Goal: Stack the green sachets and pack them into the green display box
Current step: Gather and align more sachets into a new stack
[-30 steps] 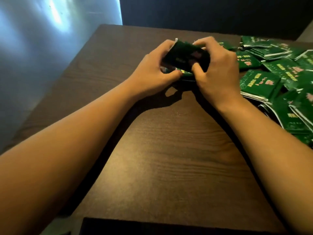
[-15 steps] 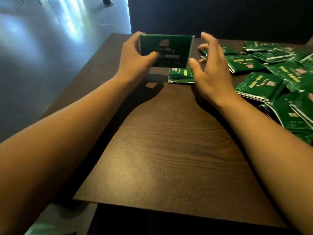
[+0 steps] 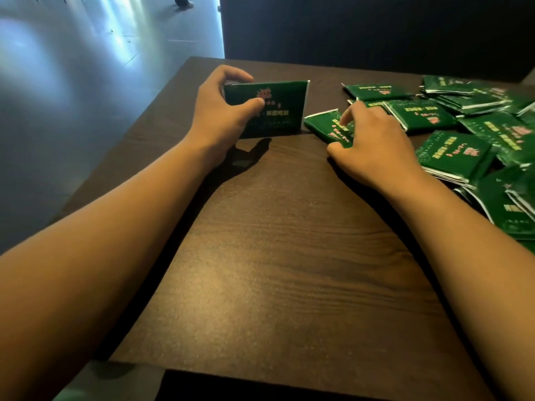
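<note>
The green display box (image 3: 278, 108) stands upright on its lower edge on the dark wooden table (image 3: 283, 256), its printed face toward me. My left hand (image 3: 220, 111) grips its left end, thumb on the front and fingers over the top. Just right of the box lies a small stack of green sachets (image 3: 325, 125). My right hand (image 3: 373, 143) holds this stack, fingers curled over its top and thumb at its near edge. Many more green sachets (image 3: 454, 151) lie scattered and piled to the right.
The loose sachets cover the table's right side up to its right edge. The table's left edge drops to a shiny grey floor (image 3: 72, 96). A dark wall (image 3: 376, 30) runs behind the table. A person's foot (image 3: 182, 1) shows far off on the floor.
My left hand lowered the box from the air and set it upright on the table. My right hand let go of the box and moved right onto the small sachet stack.
</note>
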The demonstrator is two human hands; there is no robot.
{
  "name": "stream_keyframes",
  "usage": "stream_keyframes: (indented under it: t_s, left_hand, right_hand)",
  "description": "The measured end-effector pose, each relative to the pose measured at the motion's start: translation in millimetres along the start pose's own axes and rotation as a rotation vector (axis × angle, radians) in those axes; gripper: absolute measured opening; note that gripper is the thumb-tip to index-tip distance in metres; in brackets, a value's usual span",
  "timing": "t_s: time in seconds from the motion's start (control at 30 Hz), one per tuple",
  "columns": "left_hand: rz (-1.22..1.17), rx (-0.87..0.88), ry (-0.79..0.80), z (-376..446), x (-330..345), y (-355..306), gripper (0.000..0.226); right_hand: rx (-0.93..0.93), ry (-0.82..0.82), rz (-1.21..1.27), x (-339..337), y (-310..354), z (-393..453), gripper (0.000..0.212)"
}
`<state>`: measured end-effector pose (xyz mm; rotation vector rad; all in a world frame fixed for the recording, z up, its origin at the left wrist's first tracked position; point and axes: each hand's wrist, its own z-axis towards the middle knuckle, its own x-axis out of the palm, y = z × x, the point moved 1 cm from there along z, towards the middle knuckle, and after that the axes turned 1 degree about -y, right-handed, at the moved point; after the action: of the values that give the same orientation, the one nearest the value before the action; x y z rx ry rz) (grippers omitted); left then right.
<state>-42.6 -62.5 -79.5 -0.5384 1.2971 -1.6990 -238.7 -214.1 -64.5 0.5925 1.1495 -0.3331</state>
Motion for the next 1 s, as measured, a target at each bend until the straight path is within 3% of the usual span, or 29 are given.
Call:
stream_keyframes:
  t_s: [0.13, 0.33, 0.5, 0.57, 0.67, 0.77, 0.9, 1.0]
  left_hand:
    - [0.047, 0.002, 0.041, -2, 3, 0, 0.034]
    - [0.02, -0.03, -0.032, -3, 4, -4, 0.032]
    - [0.04, -0.035, 0.014, -4, 4, -6, 0.039]
    - [0.033, -0.041, 0.001, -3, 4, -6, 0.038]
    - [0.01, -0.066, -0.051, -2, 4, -5, 0.032]
    - [-0.033, -0.105, -0.096, -1, 5, -6, 0.021]
    - [-0.088, -0.114, -0.027, -4, 6, -11, 0.01]
    - [-0.132, -0.101, 0.081, -10, 11, -15, 0.012]
  right_hand:
    - [0.0, -0.089, 0.065, -4, -5, -2, 0.034]
    - [-0.043, -0.259, 0.11, -12, -12, -1, 0.03]
    - [-0.069, -0.082, -0.032, -12, -15, 1, 0.032]
    - [-0.036, -0.168, 0.031, -15, -13, 0, 0.026]
    - [0.023, -0.438, 0.093, -26, -10, -4, 0.026]
    - [-0.013, -0.619, 0.281, -34, -7, -7, 0.022]
    - [-0.043, -0.569, 0.555, -23, 3, -14, 0.008]
    - [-0.064, -0.502, 0.658, -14, 7, -14, 0.017]
